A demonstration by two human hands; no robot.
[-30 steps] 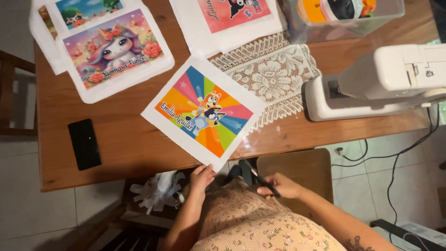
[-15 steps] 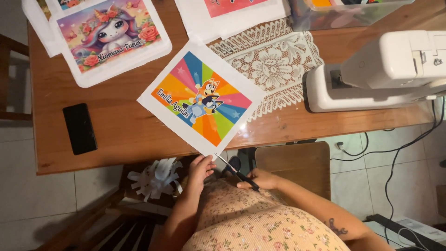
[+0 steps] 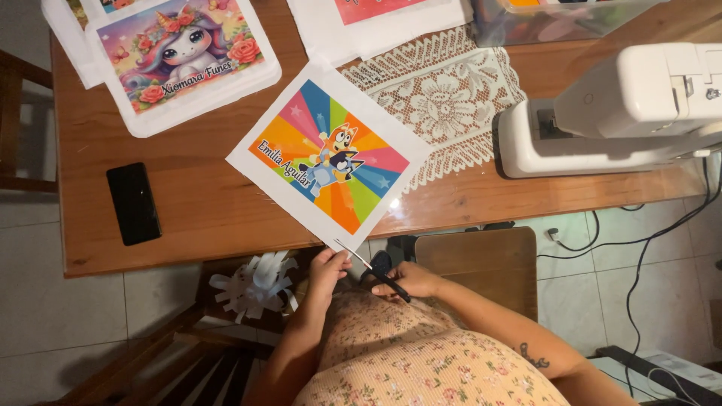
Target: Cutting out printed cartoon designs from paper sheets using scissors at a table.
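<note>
A white sheet with a rainbow-striped cartoon print (image 3: 331, 158) lies tilted over the front edge of the wooden table (image 3: 188, 203). My left hand (image 3: 328, 268) pinches its lowest corner, just below the table edge. My right hand (image 3: 410, 280) holds dark-handled scissors (image 3: 374, 270), whose blades point up-left and meet the same corner of the sheet.
A white sewing machine (image 3: 617, 113) stands at the right on the table, with a lace doily (image 3: 444, 98) beside it. A black phone (image 3: 134, 203) lies at the left. More printed sheets (image 3: 180, 56) lie along the far edge. White paper offcuts (image 3: 256, 282) rest on a chair below.
The view has shifted a little. The scissors have come up from my lap to the sheet's lowest corner, which my left hand keeps holding.
</note>
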